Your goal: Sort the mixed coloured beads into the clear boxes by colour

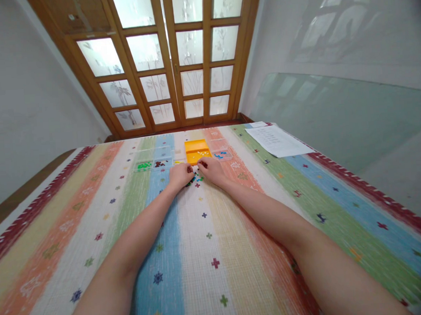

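Observation:
My left hand (181, 175) and my right hand (211, 170) are close together over the middle of the table, fingers bent and pinched. What either holds is too small to make out. Small dark, green and blue pieces (198, 178) lie on the cloth between and below them. Just beyond my hands is an open yellow box (196, 145) with white pieces in it. Clear boxes to the left hold green pieces (144, 166) and dark red pieces (160, 164); some yellow pieces (177, 162) show beside my left hand. To the right, a clear box holds blue pieces (220, 155).
A striped, patterned cloth (199, 262) covers the table. Printed paper sheets (277, 141) lie at the right rear. Behind the table stands a wooden door with glass panes (176, 60), and a pale glass panel (336, 112) leans along the right wall.

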